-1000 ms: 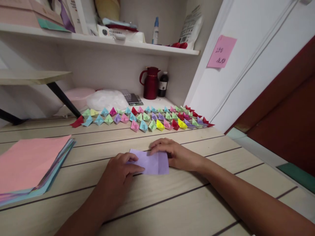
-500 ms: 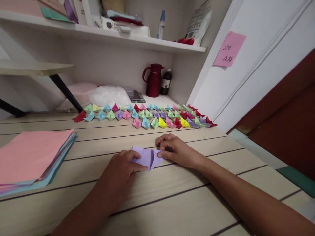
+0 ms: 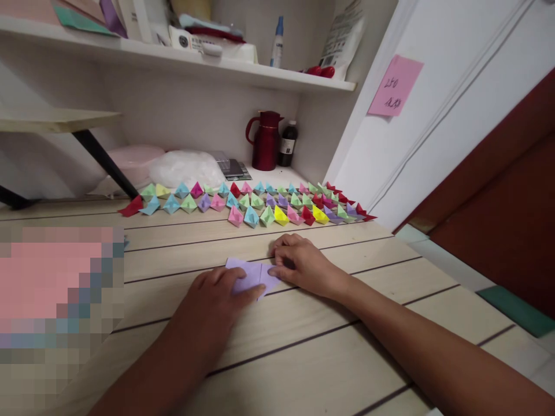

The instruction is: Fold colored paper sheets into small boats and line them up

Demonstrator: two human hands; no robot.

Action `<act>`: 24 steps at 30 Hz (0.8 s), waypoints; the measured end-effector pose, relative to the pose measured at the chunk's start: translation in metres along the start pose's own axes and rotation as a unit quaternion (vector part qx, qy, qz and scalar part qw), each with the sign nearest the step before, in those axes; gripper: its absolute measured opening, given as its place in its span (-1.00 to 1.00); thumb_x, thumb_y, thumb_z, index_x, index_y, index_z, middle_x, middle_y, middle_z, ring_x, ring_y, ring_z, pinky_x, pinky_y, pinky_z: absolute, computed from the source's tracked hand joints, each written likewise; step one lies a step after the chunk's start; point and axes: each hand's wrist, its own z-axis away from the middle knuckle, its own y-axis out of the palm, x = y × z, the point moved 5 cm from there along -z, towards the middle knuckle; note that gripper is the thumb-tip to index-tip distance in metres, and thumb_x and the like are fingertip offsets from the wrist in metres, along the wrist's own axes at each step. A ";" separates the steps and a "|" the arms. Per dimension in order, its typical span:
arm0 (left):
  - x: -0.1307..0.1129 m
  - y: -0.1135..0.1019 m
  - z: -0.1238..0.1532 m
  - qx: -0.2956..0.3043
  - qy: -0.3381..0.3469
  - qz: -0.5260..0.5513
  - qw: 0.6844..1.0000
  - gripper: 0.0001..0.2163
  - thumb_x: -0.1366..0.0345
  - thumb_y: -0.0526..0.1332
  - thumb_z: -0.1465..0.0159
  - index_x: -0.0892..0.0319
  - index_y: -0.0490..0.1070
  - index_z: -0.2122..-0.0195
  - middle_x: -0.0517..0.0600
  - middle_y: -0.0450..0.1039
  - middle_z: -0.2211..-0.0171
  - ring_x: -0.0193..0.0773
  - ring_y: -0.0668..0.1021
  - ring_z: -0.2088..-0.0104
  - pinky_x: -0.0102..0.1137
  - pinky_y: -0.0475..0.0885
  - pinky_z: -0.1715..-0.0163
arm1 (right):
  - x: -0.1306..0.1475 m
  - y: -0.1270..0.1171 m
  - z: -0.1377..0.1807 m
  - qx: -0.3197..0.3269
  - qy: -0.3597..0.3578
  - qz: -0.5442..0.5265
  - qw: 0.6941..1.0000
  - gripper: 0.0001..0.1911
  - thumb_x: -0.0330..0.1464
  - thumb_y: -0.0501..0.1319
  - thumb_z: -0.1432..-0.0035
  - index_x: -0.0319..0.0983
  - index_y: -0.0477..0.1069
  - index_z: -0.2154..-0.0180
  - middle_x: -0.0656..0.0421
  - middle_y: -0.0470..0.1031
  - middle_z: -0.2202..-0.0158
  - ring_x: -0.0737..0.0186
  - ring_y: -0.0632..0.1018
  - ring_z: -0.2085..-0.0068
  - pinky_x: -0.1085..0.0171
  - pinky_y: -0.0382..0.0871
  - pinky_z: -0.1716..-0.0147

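Note:
A folded piece of purple paper (image 3: pixel 249 276) lies on the wooden slat table, with a crease line running down near its right part. My left hand (image 3: pixel 219 289) presses on the paper's left side, thumb along the near edge by the crease and fingers over the top. At the right end, my right hand (image 3: pixel 301 261) has its thumb on the paper, and its other fingers are curled in beside it. Beyond both hands stand rows of small folded paper boats (image 3: pixel 281 216) in many colours.
A pixelated stack of coloured paper (image 3: pixel 56 271) lies at the left. Behind the boats are a red jug (image 3: pixel 266 141), a dark bottle (image 3: pixel 288 144) and a white plastic bag (image 3: pixel 186 169). A shelf (image 3: pixel 173 60) hangs above. A pink note (image 3: pixel 395 86) is stuck on the right wall.
My left thumb has moved up and right, onto the crease. The raised flap by the crease now lies flatter. The whole view has shifted slightly.

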 end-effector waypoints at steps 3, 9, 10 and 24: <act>-0.002 0.001 0.000 0.000 0.006 -0.045 0.999 -0.39 0.53 0.10 -0.11 -0.23 0.36 -0.13 0.08 0.39 -0.13 0.07 0.43 -0.06 0.01 0.29 0.00 | -0.006 -0.004 0.000 -0.006 0.010 0.004 1.000 -0.87 -0.32 0.33 -0.09 -0.20 0.41 0.35 0.11 0.46 0.21 0.11 0.44 0.13 0.16 0.26 0.12; -0.014 -0.005 0.000 -0.006 -0.006 -0.109 0.994 -0.42 0.54 0.11 -0.09 -0.16 0.41 -0.10 0.08 0.46 -0.08 0.06 0.48 -0.01 0.00 0.29 -0.02 | -0.029 -0.018 0.001 -0.055 0.095 -0.056 0.992 -0.96 -0.46 0.22 -0.13 -0.22 0.44 0.34 0.16 0.50 0.32 0.22 0.47 0.26 0.26 0.28 0.24; -0.015 -0.006 0.000 -0.007 -0.010 -0.116 0.993 -0.42 0.55 0.11 -0.10 -0.15 0.42 -0.10 0.08 0.46 -0.08 0.05 0.48 -0.01 0.00 0.28 -0.03 | -0.028 -0.018 0.001 -0.060 0.103 -0.074 0.990 -0.94 -0.43 0.19 -0.18 -0.22 0.43 0.35 0.17 0.50 0.35 0.25 0.47 0.31 0.28 0.27 0.28; -0.011 -0.004 0.009 0.002 0.006 -0.087 0.996 -0.56 0.40 0.11 -0.21 -0.14 0.41 -0.09 0.03 0.41 -0.15 -0.02 0.46 -0.08 0.05 0.19 -0.12 | -0.016 -0.010 0.005 0.046 0.086 -0.008 0.995 -0.68 -0.32 0.36 -0.06 -0.16 0.44 0.11 0.11 0.45 0.12 0.08 0.41 0.05 0.14 0.21 0.06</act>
